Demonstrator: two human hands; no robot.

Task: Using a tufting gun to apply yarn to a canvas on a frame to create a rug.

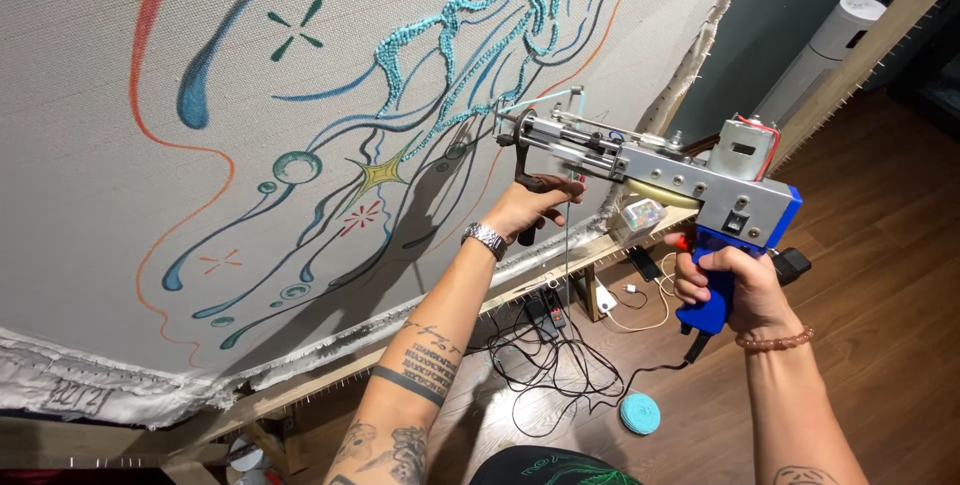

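Tufting gun gripped by both hands: right hand round blue grip, left hand on front handle. Ahead, drawn cloth on wooden frame. Below, wood floor, tangled cables, teal yarn ball.

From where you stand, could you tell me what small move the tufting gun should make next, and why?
Probably ease the tufting gun a little further along the drawn blue line. Its needle tip meets the stretched cloth at the end of the turquoise tufted strip, the left hand steadies the front handle, and the right hand grips the blue grip.
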